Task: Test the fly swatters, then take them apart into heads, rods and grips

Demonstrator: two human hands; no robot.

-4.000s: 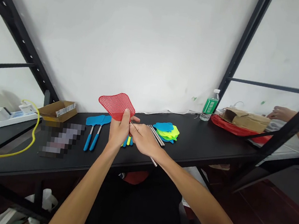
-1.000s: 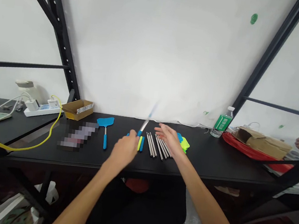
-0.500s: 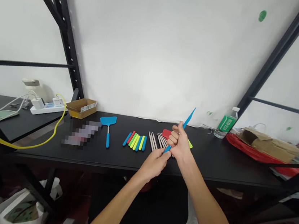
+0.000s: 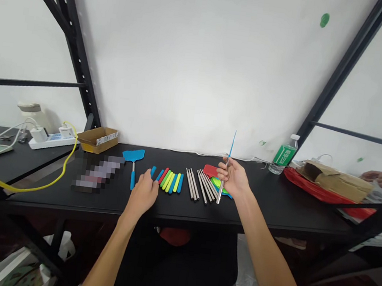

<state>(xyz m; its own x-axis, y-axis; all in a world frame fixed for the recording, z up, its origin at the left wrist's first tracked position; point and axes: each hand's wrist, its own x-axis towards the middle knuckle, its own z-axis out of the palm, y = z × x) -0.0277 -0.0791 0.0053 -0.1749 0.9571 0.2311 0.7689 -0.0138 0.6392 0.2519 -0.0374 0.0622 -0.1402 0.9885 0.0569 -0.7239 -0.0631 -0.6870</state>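
Note:
My right hand is closed on a fly swatter, held upright over the black table. Its blue head shows edge-on and its bare metal rod points down. My left hand rests low on the table, fingers curled round a blue handle sleeve at the left end of a row of coloured handle sleeves. Several bare metal rods lie between my hands. A red swatter head and a green one lie under my right hand.
An assembled blue swatter lies left of the sleeves. A cardboard box, power strip and yellow cable are at the left. A water bottle, a brown package and another person's hand are at the right.
My left hand has left the swatter and gone down left to the sleeve row with a blue sleeve. The rod in my right hand is now bare and held more upright.

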